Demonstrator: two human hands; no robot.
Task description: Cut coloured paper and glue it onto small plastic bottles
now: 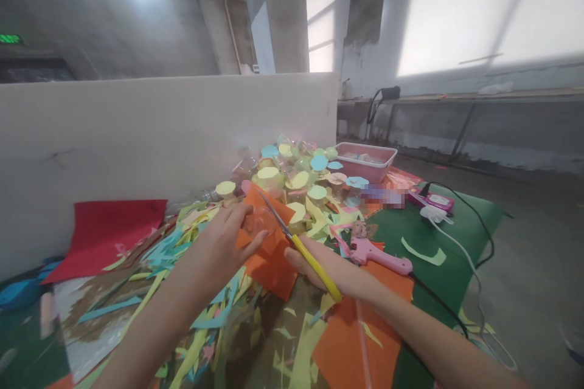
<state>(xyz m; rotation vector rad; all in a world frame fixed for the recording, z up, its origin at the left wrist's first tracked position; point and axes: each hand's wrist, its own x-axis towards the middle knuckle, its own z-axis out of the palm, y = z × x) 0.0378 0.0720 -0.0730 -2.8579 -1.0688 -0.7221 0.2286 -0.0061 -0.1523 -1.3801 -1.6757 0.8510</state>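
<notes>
My left hand [228, 237] is closed round a small clear plastic cup [259, 220] pressed against an orange sheet of paper [269, 252]. My right hand [331, 270] grips yellow-handled scissors [298, 246]. Their blades point up and left across the orange sheet, beside the cup. Both hands hover over a table littered with coloured paper scraps [201, 316].
A heap of clear cups capped with coloured paper discs [298, 179] lies behind my hands. A pink glue gun [378, 255] with a black cable rests to the right, near a pink tray [369, 161] and a white plug [431, 214]. A white board [159, 134] backs the table.
</notes>
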